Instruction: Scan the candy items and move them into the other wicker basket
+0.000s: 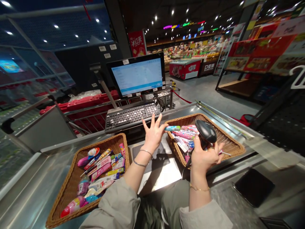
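My left hand [153, 133] reaches out over the counter just in front of the keyboard. It holds a small blue-and-green candy tube [173, 128] by one end, at the thumb side, while the other fingers are spread. My right hand [205, 157] is wrapped round the grip of a black barcode scanner [206, 131], whose head is up over the right wicker basket [230, 141]. In that basket lie several wrapped sweets [184, 135], partly hidden by the scanner. A thin white stick [225, 153] shows beside my right fingers; I cannot tell whether they hold it.
On the left stands another wicker basket [63, 187] with several packaged sweets and toy-like items. A black keyboard [133, 116] and a lit monitor [138, 76] are ahead. At the right lies a dark, flat, rounded object [254, 187]. Shop shelves [257, 60] stand beyond the metal counter.
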The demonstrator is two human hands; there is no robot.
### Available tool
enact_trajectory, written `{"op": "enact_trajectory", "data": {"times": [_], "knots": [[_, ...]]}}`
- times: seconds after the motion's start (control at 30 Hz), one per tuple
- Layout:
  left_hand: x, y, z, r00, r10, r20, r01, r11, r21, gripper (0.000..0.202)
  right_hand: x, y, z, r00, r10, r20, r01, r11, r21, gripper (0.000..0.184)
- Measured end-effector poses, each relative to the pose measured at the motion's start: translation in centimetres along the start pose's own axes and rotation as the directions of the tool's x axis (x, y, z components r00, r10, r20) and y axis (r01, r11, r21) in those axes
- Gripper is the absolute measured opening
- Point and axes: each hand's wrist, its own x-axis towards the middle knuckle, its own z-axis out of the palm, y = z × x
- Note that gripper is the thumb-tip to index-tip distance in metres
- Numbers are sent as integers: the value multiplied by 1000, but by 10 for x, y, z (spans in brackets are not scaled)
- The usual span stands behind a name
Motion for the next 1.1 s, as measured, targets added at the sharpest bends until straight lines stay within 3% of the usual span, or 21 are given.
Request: {"op": "enact_trajectory", "data": {"times": [0.13,0.2,0.33,0.47,0.67,0.87,1.1], "knots": [[17,25,8,996,80,32,-79,996,-44,33,4,1,-2,999,37,-29,-38,999,-18,46],[25,40,11,994,103,40,-100,993,-69,47,4,0,-3,997,60,-47,-61,998,-23,48],[31,53,5,998,57,37,-53,994,-91,54,2,-6,-4,997,62,-40,-63,998,-6,56],[16,35,-17,999,-31,36,34,996,-79,48,-3,-11,-5,998,28,47,-28,1000,-2,57],[-34,-15,-51,974,-226,22,227,971,-75,47,-27,-24,-4,961,-96,260,81,994,66,55],[-101,-70,-74,898,-440,17,440,896,-54,46,-58,-32,0,825,-327,461,292,945,148,51],[-175,-115,-89,762,-647,22,647,762,1,41,-81,-40,0,592,-479,648,426,869,253,40]]}}
